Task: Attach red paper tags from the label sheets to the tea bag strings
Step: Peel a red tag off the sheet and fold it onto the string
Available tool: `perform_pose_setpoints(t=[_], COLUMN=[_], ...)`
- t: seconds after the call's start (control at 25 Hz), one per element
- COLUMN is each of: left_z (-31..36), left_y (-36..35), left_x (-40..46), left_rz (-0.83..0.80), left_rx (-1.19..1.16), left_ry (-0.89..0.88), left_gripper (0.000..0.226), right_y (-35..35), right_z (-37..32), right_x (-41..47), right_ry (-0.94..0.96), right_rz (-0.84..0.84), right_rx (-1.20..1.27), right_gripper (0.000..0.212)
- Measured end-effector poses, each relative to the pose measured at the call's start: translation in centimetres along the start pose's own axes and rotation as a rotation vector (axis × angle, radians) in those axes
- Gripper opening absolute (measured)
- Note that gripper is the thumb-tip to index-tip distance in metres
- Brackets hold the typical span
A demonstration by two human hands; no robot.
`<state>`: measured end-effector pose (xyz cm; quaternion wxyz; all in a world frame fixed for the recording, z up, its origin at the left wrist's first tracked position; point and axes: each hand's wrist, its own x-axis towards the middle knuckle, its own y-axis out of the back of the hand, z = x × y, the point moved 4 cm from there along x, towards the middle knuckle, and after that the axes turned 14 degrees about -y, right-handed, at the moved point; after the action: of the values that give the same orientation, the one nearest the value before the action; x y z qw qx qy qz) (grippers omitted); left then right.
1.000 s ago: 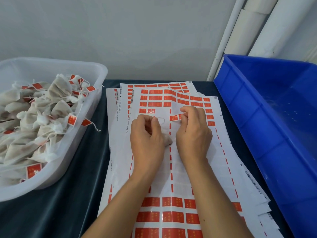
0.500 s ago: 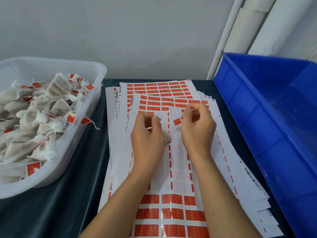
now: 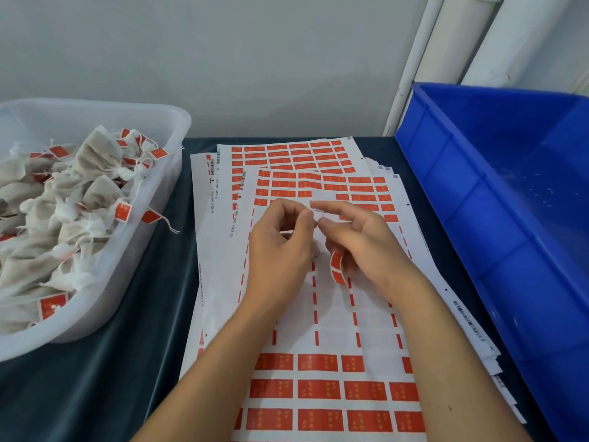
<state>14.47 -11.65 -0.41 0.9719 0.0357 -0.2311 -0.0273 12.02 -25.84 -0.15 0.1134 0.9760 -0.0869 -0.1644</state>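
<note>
1. Both hands work just above the top label sheet (image 3: pixel 322 317), which lies on a fanned stack on the dark bench (image 3: pixel 95 393). The left hand (image 3: pixel 277 250) has its fingers curled, pinching the white string (image 3: pixel 314 208) at thumb and forefinger; what looks like a tea bag (image 3: pixel 315 248) is tucked under its palm, mostly hidden.
2. The right hand (image 3: pixel 360 244) pinches the far end of the same string with thumb and forefinger. A peeled red tag (image 3: pixel 337 268) curls from its lower fingers; which finger it sticks to cannot be told.
3. To do this step well, I judge the string should be drawn taut between the two pinches, so a short straight length is free to receive the tag.
4. Bring the tag up with its adhesive face open, lay the string across its middle, then fold the halves together squarely so the edges meet.
5. The likely risk is the curled tag sticking to itself or to skin first; keep it held by one corner only.
6. Finished bags with tags fill the clear tub (image 3: pixel 165 122) at left; the blue bin (image 3: pixel 478 193) stands at right.
</note>
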Motion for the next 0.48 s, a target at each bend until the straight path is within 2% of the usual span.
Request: perform_pose_setpoints(t=[0.16,0.48], left_z=[0.2,-0.4], left_y=[-0.2,-0.3], left_x=[0.0,0.0], left_rz=[-0.065,-0.094], left_rx=[-0.008,0.002], left_ry=[-0.017,0.006], left_gripper=[0.013,0.012], right_y=[0.6,1.2], right_z=[0.7,1.2], right_x=[-0.3,-0.2], right_ry=[0.031,0.005], right_rz=[0.062,0.048], right_rx=[0.096,0.236], right_gripper=[0.012,0.014])
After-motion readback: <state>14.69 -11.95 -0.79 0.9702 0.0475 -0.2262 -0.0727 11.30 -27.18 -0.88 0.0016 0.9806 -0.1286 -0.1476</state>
